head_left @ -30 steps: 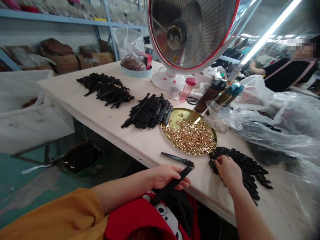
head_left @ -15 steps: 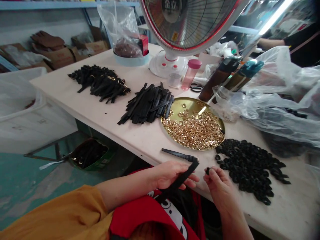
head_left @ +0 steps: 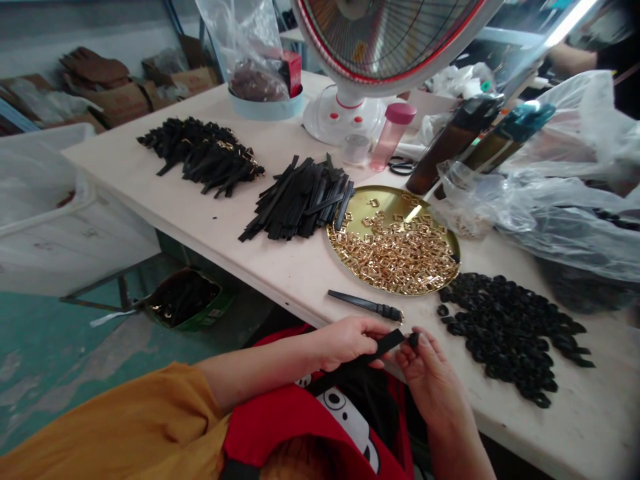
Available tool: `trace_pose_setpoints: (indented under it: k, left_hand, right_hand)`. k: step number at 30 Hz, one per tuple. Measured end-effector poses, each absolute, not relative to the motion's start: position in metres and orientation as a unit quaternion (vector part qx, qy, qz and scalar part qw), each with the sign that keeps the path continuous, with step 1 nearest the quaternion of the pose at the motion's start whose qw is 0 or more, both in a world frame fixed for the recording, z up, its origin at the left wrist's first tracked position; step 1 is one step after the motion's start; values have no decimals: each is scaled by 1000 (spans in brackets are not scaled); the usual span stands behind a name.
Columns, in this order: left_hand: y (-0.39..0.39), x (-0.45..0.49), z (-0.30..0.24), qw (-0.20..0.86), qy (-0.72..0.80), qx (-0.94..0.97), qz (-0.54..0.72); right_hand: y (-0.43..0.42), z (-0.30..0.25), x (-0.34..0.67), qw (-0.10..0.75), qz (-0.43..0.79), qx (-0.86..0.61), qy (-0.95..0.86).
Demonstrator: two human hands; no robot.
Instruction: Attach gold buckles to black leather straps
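My left hand (head_left: 353,343) pinches a flat black strap (head_left: 384,345) between thumb and fingers, its free end pointing right. Close by that end, my right hand (head_left: 427,370) grips a small black loop (head_left: 413,340) at its fingertips. Whether strap and loop touch, I cannot tell. On the table just beyond my left hand lies a tapered black tool (head_left: 361,301) with thicker wrapping at its right end. A pile of black loops (head_left: 505,333) spreads to the right of my right hand. Gold buckles (head_left: 400,257) heap in a round gold tray (head_left: 373,195) further back.
Black straps (head_left: 303,200) lie stacked left of the tray, with a heap of straps with gold pieces (head_left: 200,153) beyond. A fan (head_left: 345,117), a pink-capped bottle (head_left: 393,133), dark bottles (head_left: 450,140) and plastic bags (head_left: 560,207) stand behind. Another person's arm (head_left: 573,60) shows at upper right.
My left hand has closed on the strap near its end and turned over. My right hand has brought the loop close to the strap's end. The view has shifted slightly.
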State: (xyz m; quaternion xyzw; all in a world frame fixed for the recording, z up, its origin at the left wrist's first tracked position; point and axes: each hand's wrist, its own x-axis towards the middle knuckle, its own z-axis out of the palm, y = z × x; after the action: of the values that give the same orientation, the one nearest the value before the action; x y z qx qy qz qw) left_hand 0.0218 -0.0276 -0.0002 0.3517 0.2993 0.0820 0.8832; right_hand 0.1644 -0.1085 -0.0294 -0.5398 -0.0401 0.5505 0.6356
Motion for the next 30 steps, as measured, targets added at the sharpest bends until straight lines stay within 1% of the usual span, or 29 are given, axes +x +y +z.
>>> trace_pose_setpoints:
  k: [4,9,15,18,20,22,26,28,30]
  left_hand:
    - [-30,22,-3,884,299,352,76]
    - [-31,18,-9,889,305,333,74]
    - [-34,7,-16,901,301,313,23]
    - [-36,6,-15,883,329,334,11]
    - [-37,5,-12,849,351,394,26]
    - [-35,5,-8,793,349,496,53]
    - [-29,4,4,629,308,706,100]
    - [-27,5,8,560,304,763,109]
    - [-27,7,10,516,307,794,98]
  right_hand:
    - [-112,-26,159,626,557,-541,-70]
    - [-117,-27,159,640,541,-546,-26]
    - [-123,-27,155,642,537,-547,6]
    - [-125,-25,153,646,542,-537,8]
    - [-125,-24,152,645,554,-526,8]
    - [-125,-21,151,643,561,-521,-1]
    - [-125,-18,149,635,551,-540,-33]
    - [-125,-17,148,632,550,-544,-32]
    - [-125,-17,147,633,552,-542,-32]
